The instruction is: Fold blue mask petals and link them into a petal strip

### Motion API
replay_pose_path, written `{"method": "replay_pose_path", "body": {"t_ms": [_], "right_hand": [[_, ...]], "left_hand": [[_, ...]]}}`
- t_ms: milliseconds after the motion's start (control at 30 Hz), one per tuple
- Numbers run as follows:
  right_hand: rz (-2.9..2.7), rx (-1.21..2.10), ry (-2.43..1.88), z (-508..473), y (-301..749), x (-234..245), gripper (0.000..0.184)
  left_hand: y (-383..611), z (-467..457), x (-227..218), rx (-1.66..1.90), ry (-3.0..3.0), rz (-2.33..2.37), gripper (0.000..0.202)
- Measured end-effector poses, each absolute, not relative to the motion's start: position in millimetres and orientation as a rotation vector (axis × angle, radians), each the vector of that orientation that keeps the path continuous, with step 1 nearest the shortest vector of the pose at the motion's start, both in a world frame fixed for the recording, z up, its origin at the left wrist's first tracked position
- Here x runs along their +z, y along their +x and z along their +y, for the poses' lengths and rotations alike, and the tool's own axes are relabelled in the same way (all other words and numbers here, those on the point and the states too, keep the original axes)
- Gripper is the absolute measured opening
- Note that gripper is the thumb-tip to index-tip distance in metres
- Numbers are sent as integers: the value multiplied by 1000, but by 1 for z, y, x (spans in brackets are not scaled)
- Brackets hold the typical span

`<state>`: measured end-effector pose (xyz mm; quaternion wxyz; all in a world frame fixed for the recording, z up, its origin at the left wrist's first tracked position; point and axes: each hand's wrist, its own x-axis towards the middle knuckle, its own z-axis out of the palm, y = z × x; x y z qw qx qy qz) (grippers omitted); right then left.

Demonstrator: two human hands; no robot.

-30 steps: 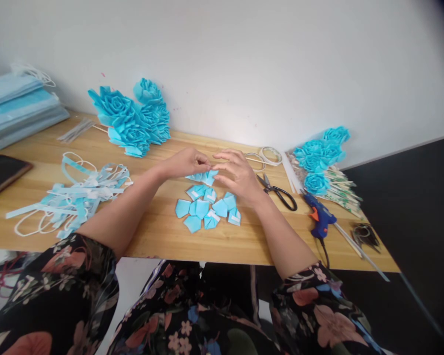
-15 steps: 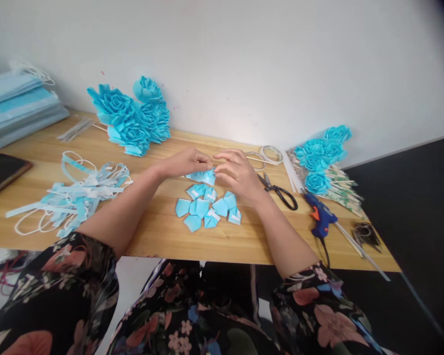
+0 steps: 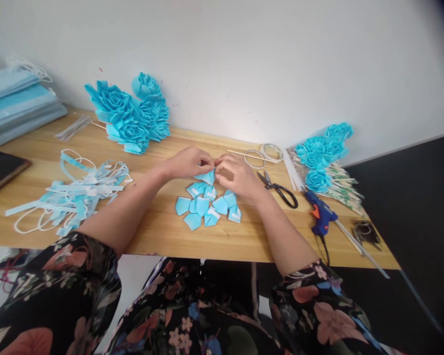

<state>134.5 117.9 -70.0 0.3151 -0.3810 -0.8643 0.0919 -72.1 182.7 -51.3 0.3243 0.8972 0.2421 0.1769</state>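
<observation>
My left hand (image 3: pixel 190 161) has its thumb and fingertips pinched together at the top of a light-blue folded petal (image 3: pixel 206 178), cut from mask-like fabric. My right hand (image 3: pixel 240 176) meets it from the other side, thumb and forefinger closed at the petal's right edge, with the other fingers curled. Just below, several folded blue petals (image 3: pixel 198 206) lie grouped on the wooden table (image 3: pixel 207 241), some with white strips showing. The upper part of the held petal is hidden behind my fingers.
Scissors (image 3: pixel 277 188), tape rolls (image 3: pixel 272 152) and a blue glue gun (image 3: pixel 321 213) lie to the right, near blue fabric flowers (image 3: pixel 323 150). More flowers (image 3: pixel 133 116) stand back left. Cut mask strips (image 3: pixel 81 190), a phone (image 3: pixel 3 170) and stacked masks (image 3: pixel 20 106) occupy the left.
My hands have come closer together, and my right fingers have closed toward the left fingertips. The held petal now shows less on its left side.
</observation>
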Motion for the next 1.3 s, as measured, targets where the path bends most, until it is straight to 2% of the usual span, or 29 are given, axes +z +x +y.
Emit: {"method": "replay_pose_path", "body": {"t_ms": [367, 767, 867, 933, 1000, 1133, 1300], "right_hand": [[-2219, 226, -1100, 118, 134, -74, 8], [-2164, 234, -1167, 116, 131, -75, 5], [-2031, 389, -1187, 114, 131, -73, 20], [-1917, 596, -1166, 115, 134, -72, 35], [-1797, 770, -1128, 116, 138, -71, 43], [-1637, 845, -1152, 120, 142, -71, 40], [-1747, 896, -1288, 118, 134, -70, 29]], "left_hand": [[-72, 183, -53, 488, 2325, 643, 31], [-67, 181, -60, 530, 2484, 736, 22], [-67, 179, -56, 511, 2461, 745, 23], [-68, 179, -54, 534, 2430, 772, 24], [-69, 180, -53, 580, 2389, 822, 25], [-70, 183, -54, 698, 2279, 885, 24], [-70, 184, -54, 764, 2187, 859, 24]]}}
